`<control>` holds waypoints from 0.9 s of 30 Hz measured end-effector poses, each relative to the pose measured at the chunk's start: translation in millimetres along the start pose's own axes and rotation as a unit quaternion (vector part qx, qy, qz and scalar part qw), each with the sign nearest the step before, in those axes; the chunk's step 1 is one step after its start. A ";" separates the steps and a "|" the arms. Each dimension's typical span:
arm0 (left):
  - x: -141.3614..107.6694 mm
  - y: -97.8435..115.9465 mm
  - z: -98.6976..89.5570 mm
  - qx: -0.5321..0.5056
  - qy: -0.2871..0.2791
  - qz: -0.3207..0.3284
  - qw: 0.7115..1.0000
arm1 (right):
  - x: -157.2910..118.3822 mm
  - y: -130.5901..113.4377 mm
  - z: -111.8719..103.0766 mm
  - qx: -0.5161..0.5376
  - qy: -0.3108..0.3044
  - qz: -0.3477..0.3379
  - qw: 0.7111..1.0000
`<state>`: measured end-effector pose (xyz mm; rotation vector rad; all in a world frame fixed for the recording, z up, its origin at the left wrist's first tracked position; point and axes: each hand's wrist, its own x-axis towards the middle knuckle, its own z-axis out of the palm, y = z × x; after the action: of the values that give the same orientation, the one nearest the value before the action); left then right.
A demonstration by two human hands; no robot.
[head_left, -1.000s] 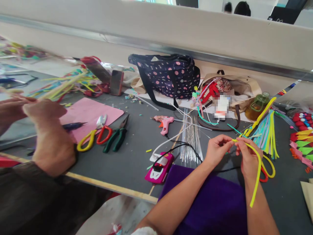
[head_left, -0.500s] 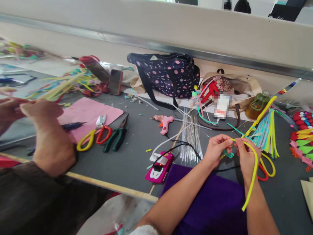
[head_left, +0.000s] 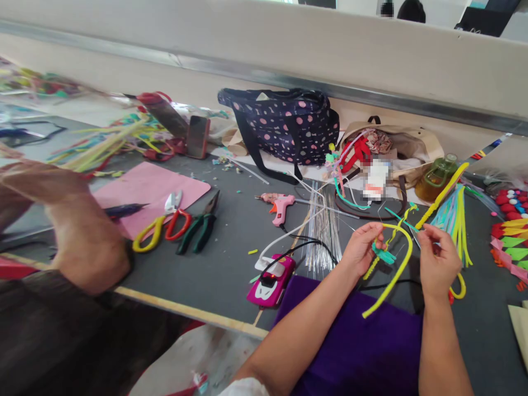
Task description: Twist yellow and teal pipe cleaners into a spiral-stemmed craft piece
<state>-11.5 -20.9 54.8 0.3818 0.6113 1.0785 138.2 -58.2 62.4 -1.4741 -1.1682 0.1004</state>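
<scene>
My left hand (head_left: 366,246) is closed in a pinch on a fuzzy yellow pipe cleaner (head_left: 408,250), which arches over to the right and hangs down to a loose end. Beside those fingers are a small green fuzzy piece (head_left: 384,254) and a twisted yellow strand (head_left: 392,235). My right hand (head_left: 440,257) is apart to the right, thumb and finger pinched at the end of a thin teal pipe cleaner (head_left: 401,219). Behind it a thick yellow stem (head_left: 443,193) slants beside a pastel bundle of pipe cleaners (head_left: 451,225). Scissors with a yellow handle (head_left: 458,286) are partly hidden by my right hand.
Silvery wires (head_left: 322,236) lie left of my hands, near a pink glue gun (head_left: 281,206) and a magenta device (head_left: 272,283) with cables. Pliers (head_left: 203,228), scissors (head_left: 154,234), a dark patterned bag (head_left: 284,126) and a green bottle (head_left: 437,179) are around. A co-worker's arm (head_left: 88,236) is left.
My right hand has let go of the yellow pipe cleaner and moved right, away from my left hand. The yellow pipe cleaner's loose end has swung left.
</scene>
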 end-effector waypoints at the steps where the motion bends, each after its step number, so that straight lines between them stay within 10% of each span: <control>1: 0.8 0.9 -1.1 -0.009 -0.003 -0.011 1.000 | 2.9 3.1 -3.0 -0.016 0.034 -0.002 0.999; 14: 5.6 -14.6 -12.8 -0.041 -0.095 -0.153 0.983 | 20.7 30.8 -20.2 -0.204 0.026 -0.168 0.964; 27: 0.6 -15.3 -5.8 -0.012 -0.030 -0.154 0.988 | 19.1 30.0 -24.5 -0.247 -0.012 -0.168 0.954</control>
<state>-4.3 -27.0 41.4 0.2867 0.5816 0.7749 180.9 -56.4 56.5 -1.6764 -1.5191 -0.4394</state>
